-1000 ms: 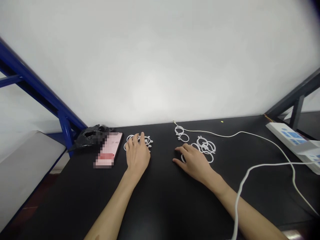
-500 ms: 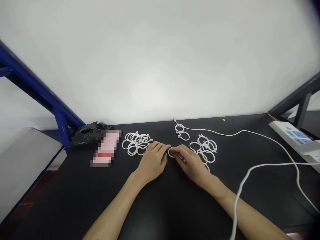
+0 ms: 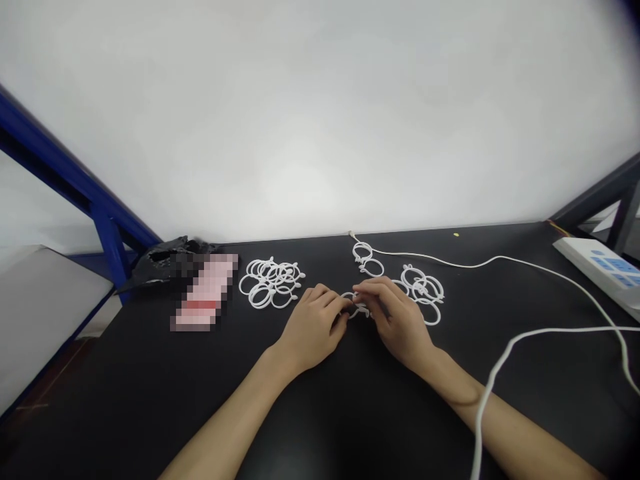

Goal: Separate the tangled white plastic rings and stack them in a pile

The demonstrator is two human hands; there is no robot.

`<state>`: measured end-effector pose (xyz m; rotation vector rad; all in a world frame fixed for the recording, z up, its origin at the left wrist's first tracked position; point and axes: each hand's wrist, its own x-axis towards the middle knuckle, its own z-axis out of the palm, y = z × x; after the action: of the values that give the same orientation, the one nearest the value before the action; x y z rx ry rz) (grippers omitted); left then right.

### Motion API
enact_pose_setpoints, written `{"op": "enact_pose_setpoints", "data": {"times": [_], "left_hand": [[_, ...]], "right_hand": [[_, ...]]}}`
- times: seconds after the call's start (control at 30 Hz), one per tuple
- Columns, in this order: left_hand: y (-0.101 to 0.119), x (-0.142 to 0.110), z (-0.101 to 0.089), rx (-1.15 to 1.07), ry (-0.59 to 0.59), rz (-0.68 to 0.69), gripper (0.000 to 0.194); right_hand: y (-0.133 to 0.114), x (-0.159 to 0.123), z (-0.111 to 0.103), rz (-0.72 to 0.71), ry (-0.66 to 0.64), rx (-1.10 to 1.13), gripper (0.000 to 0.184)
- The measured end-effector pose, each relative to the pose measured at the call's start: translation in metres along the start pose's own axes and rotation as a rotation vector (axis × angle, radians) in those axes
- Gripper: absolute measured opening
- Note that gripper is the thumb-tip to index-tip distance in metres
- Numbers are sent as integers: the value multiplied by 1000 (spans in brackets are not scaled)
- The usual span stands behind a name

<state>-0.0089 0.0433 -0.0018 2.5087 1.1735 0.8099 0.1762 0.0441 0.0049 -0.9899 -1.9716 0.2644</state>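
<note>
My left hand [image 3: 315,325] and my right hand [image 3: 397,319] meet at the middle of the black table [image 3: 320,413], fingers curled, both pinching one white plastic ring [image 3: 354,305] between them. A pile of white rings [image 3: 270,281] lies to the left of my left hand. Another heap of white rings [image 3: 424,290] lies just right of my right hand. Two linked rings [image 3: 367,259] sit farther back near the wall.
A pink phone [image 3: 204,300] and a crumpled black bag [image 3: 163,262] lie at the left. White cables [image 3: 525,333] run across the right side towards a white power strip [image 3: 600,267]. A blue frame bar [image 3: 75,193] slants at the left.
My left hand left the left pile and moved right. My right hand picked a ring from its side. Both hands came together on that ring.
</note>
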Motion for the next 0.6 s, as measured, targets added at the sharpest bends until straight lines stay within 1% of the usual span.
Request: {"op": "enact_pose_setpoints", "data": {"times": [0.17, 0.37, 0.5, 0.6], "left_hand": [[3, -1, 2, -22, -20, 35, 15], [9, -3, 0, -100, -75, 123, 11], [15, -4, 1, -155, -70, 137, 12], [20, -5, 3, -195, -45, 159, 12]], "right_hand": [[1, 1, -1, 46, 52, 53, 23], [0, 0, -1, 66, 120, 63, 21], [-1, -1, -1, 84, 157, 92, 19], [0, 0, -2, 98, 180, 96, 17]]}}
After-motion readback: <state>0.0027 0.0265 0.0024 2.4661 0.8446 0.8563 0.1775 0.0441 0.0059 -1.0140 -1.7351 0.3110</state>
